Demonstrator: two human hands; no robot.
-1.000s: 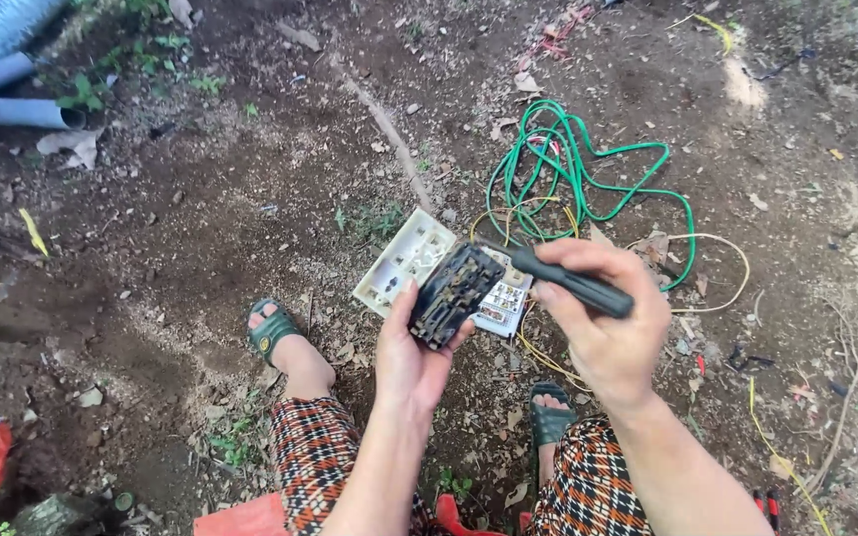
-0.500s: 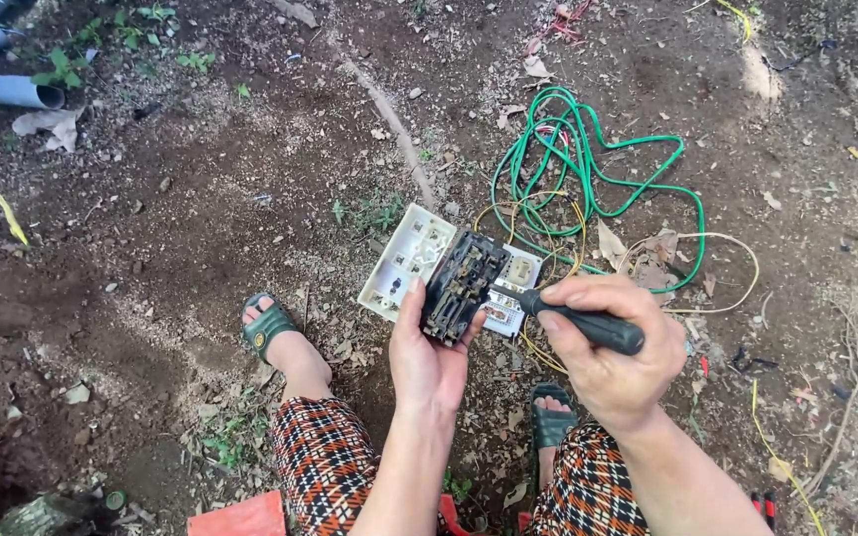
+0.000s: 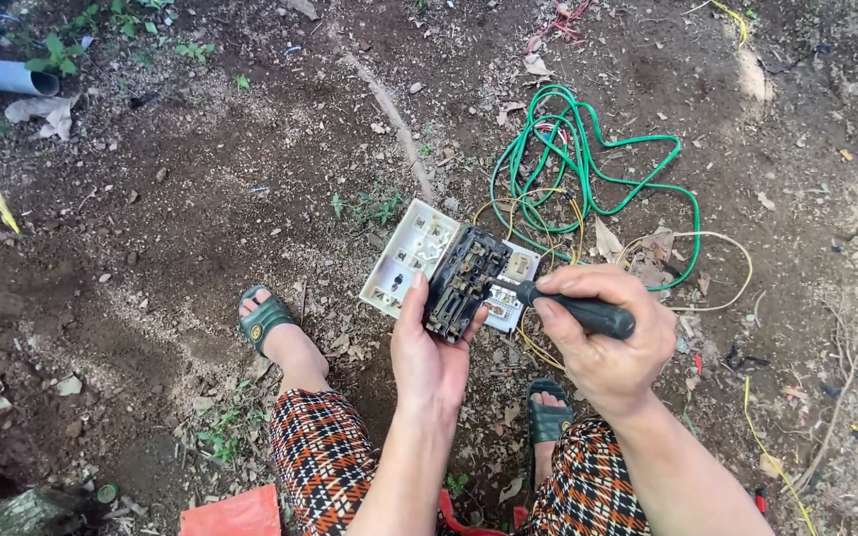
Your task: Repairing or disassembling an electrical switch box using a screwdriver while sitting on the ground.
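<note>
Black switch block [image 3: 462, 283], dusty, gripped by left hand [image 3: 429, 352]; right hand [image 3: 608, 342] at 3 o'clock clamps screwdriver [image 3: 573, 310], tip hidden.

Green wire [image 3: 588, 169], black screwdriver handle [image 3: 593, 316], orange-black checked trousers [image 3: 325, 457].

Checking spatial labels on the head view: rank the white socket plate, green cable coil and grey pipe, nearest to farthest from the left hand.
1. White socket plate: on the soil just beyond the left hand, partly behind the dark part it holds.
2. Green cable coil: farther up and to the right, on the ground.
3. Grey pipe: far upper-left corner, clearly farthest.
</note>
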